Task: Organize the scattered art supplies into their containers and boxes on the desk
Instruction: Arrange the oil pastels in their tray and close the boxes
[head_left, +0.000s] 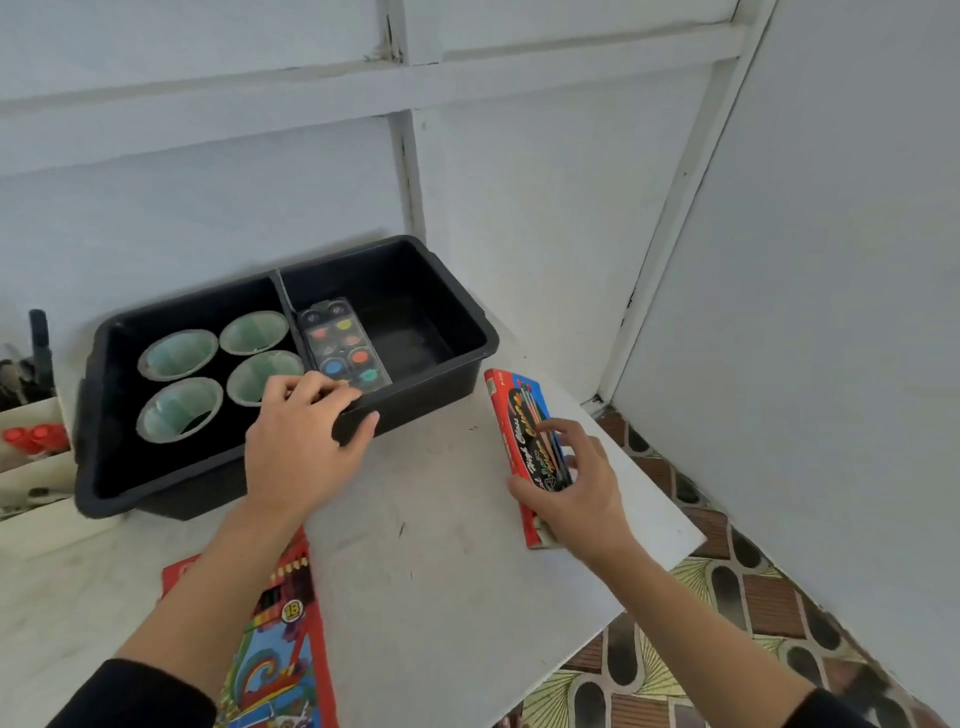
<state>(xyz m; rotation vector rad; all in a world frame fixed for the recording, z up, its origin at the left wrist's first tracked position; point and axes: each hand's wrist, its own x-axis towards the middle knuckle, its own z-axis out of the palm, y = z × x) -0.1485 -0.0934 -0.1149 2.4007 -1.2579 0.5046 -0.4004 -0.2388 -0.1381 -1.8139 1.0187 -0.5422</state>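
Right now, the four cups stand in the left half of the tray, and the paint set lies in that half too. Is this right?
Not quite. The head view shows the paint set in the right half of the tray; the four cups do stand in the left half.

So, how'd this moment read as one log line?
left hand: grips black bin front rim | right hand: holds red box | paint palette: in bin's right compartment
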